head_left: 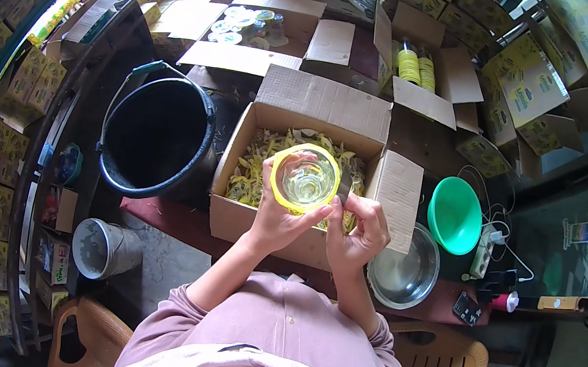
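Observation:
In front of me my left hand (276,215) is wrapped round a clear round cup (308,179) with a yellow rim. Its open mouth faces up toward me. My right hand (358,228) is closed in a pinch on a small dark flat piece (344,185), which touches or lies close to the right side of the rim. What kind of thing this piece is I cannot make out. Both hands are above an open cardboard box (322,125) filled with yellow and clear scraps (249,174).
A black bucket (157,139) stands left of the box, with a grey bucket (95,248) lower down. To the right are a green bowl (456,215) and a steel bowl (403,270). Behind are boxes holding lids (238,23) and stacked yellow rings (409,66).

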A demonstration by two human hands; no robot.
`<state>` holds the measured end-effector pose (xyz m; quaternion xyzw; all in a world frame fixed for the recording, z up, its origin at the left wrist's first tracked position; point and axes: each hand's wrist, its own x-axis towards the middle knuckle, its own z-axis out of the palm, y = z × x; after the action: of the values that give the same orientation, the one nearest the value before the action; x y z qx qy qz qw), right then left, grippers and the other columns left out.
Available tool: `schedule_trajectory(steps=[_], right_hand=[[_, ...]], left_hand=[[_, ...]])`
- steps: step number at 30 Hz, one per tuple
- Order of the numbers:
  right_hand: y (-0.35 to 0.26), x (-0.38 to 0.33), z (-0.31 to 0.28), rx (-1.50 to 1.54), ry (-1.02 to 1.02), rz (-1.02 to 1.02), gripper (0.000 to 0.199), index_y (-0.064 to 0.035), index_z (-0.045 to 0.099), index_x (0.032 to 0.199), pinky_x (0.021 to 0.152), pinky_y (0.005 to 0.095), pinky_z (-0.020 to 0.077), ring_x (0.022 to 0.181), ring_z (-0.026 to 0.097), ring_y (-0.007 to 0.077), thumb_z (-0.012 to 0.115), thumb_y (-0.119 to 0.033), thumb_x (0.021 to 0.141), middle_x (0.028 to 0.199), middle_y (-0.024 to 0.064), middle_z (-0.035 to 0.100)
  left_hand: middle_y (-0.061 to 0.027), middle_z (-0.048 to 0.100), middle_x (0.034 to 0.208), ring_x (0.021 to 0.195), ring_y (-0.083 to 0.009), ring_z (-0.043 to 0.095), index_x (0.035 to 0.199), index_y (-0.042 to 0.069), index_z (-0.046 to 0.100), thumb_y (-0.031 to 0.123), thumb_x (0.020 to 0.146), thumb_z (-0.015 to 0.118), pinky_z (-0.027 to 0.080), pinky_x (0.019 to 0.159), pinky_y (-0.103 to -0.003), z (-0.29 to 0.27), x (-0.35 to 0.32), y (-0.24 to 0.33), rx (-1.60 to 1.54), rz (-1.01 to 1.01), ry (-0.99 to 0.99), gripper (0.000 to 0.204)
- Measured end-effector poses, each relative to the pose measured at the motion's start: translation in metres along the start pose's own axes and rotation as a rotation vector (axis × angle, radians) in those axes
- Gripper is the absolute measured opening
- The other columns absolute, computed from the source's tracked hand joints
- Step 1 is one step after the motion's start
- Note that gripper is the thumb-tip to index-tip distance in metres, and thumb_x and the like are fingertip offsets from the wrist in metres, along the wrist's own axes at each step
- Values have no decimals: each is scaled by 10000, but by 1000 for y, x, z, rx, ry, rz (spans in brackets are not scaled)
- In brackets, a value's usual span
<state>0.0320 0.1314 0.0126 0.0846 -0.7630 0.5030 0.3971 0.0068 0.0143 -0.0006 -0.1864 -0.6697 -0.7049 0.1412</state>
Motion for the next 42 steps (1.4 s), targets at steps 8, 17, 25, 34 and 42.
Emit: schedule_trajectory(steps=[8,17,25,34,42], right_hand=[[7,3,3,-74,3,-54,167,-18,609,824,608,302,491,677,611,227,673,12,673,744,111,603],[17,11,11,-114,-38,-128,212,-16,620,855,618,302,492,677,599,216,657,35,653,738,96,592],[17,16,12,-108,-47,-136,236,-18,630,849,598,282,480,648,592,206,649,71,632,711,91,586],[21,7,2,76,-43,17,132,22,588,798,606,218,449,671,546,100,636,84,692,739,38,531],[8,2,3,-10,-28,-94,159,14,594,774,581,250,451,644,575,167,654,74,640,703,85,585]], left_hand=[[-156,400,1096,1038,-227,471,1101,32,239,132,659,755,405,875,-330,6,3,-2,81,-15,21,686],[-156,394,1096,1042,-235,469,1094,42,223,130,659,758,409,872,-332,-1,5,-10,54,-67,-3,696],[-147,410,1090,1034,-234,471,1109,47,237,139,644,763,408,872,-333,-6,2,-5,141,-46,-70,708],[-122,421,1074,1038,-193,471,1108,30,281,118,654,747,412,883,-305,-8,1,0,5,-104,-87,656],[-115,421,1066,1029,-187,479,1110,21,297,113,670,742,414,883,-298,-9,-2,1,-37,-85,-53,633]])
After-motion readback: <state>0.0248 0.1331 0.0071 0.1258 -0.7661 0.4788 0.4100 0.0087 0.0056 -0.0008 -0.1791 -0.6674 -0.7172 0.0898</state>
